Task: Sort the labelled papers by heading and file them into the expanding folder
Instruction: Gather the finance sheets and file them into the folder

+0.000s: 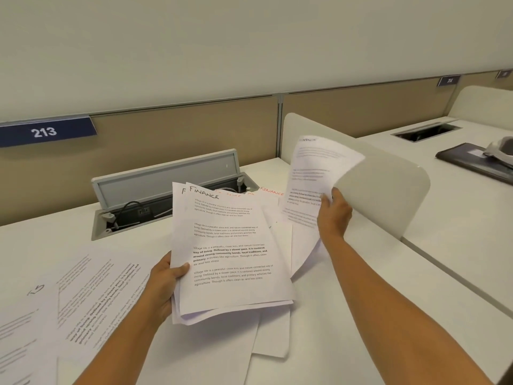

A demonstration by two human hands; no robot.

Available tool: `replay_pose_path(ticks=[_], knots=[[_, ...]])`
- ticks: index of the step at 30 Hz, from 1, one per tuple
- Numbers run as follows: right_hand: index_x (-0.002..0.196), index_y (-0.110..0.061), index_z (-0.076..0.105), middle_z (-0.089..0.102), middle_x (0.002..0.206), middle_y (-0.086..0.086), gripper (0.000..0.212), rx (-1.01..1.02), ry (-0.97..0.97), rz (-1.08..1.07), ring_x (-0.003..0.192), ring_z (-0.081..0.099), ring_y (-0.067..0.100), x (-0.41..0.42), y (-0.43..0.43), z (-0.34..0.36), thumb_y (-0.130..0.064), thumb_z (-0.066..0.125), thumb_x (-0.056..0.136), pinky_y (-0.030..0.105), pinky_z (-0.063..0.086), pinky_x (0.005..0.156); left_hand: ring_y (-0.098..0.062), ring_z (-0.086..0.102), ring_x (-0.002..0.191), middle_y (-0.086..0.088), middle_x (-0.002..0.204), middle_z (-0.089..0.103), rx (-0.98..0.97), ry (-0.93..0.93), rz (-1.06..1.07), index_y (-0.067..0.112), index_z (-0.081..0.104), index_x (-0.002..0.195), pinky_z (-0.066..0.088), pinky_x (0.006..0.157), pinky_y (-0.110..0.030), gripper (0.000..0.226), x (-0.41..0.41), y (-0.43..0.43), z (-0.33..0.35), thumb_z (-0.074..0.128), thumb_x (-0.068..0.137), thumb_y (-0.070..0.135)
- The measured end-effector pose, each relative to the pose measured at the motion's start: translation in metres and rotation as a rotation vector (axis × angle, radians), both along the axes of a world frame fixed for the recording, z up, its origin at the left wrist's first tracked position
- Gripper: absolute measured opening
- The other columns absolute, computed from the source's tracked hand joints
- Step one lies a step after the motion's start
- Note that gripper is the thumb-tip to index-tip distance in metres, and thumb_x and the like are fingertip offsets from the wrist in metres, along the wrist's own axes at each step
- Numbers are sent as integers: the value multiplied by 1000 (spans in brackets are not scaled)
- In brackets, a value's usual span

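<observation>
At the near middle of the desk, the left hand (163,284) grips a stack of papers (230,254) by its left edge, thumb across the top page, which is headed FINANCE in black pen. To the right and farther off, the right hand (334,215) pinches a single sheet (308,173) that curls upward, its heading blurred. More loose sheets (83,295) lie on the white desk (347,315) at near left, and others show under the stack. Behind the stack a cable box (166,190) is sunk in the desk with its lid raised. A tan partition (180,129) carries a number plate (44,132) reading 213. A white divider (383,184) stands right of the raised sheet. Beyond it lies a dark flat case (469,159), possibly a folder.
</observation>
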State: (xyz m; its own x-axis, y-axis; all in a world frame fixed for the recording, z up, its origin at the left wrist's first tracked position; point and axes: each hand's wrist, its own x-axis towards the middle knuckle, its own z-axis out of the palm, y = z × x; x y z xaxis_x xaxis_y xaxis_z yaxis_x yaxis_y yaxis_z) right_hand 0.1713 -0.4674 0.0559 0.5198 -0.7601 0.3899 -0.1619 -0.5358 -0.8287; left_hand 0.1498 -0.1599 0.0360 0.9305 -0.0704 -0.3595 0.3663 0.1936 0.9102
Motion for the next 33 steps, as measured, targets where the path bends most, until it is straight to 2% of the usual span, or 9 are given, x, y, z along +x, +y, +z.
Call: replay_pose_path(ticks=[5,10,13,16,17,19,21,27,33], knots=[[114,1,61,69,96,20,26,-350,-114,144,80,63,38,-9,31,42,-13,46,97,37,49,69,-32,61,83,-15,112,60,-7,-11,29,11,49,127,48,78,-47,39,-12,19,9,42,93,-7],[109,3,61,70,91,18,27,-478,-287,212,62,51,23,-30,80,92,-17,47,97,23,34,58,-32,59,83,-15,110,59,-17,-37,57,11,50,123,47,78,-47,36,-31,41,19,42,93,-7],[97,4,59,64,86,10,25,-279,-315,315,68,52,22,-42,107,118,-19,48,97,21,34,53,-32,60,85,-16,112,60,-13,-51,75,10,50,123,48,78,-47,36,-41,60,20,43,92,-7],[90,-2,59,62,81,4,14,125,-275,433,76,55,22,-45,117,130,-15,54,93,21,42,59,-35,61,89,-17,114,61,-34,-61,88,9,49,125,49,80,-48,37,-50,80,20,43,92,-6],[93,0,60,66,87,7,15,257,-241,486,82,60,26,-45,119,130,-15,56,91,25,51,68,-35,61,90,-17,113,61,-42,-67,94,9,49,125,48,81,-48,36,-54,86,21,43,93,-6],[103,2,61,67,105,15,19,454,-142,601,92,64,32,-47,125,122,-11,57,90,41,54,82,-34,62,88,-17,109,62,-63,-94,91,10,51,122,50,78,-47,35,-61,99,24,43,93,-7],[111,2,60,64,110,16,21,583,-33,714,89,63,29,-56,139,106,-4,54,92,37,53,79,-32,62,86,-13,103,65,-70,-123,96,12,52,117,51,71,-43,33,-68,112,27,44,92,-7],[112,3,59,63,116,23,21,673,260,798,99,62,36,-65,184,39,-5,51,94,50,49,93,-32,65,92,-11,109,67,-92,-153,142,13,55,121,57,61,-38,33,-81,151,26,49,91,-2],[121,1,54,62,119,19,27,748,367,830,104,61,35,-57,221,10,-9,45,97,49,46,96,-26,70,75,-4,84,75,-136,-159,136,17,61,105,58,56,-35,27,-95,179,28,46,92,-1]])
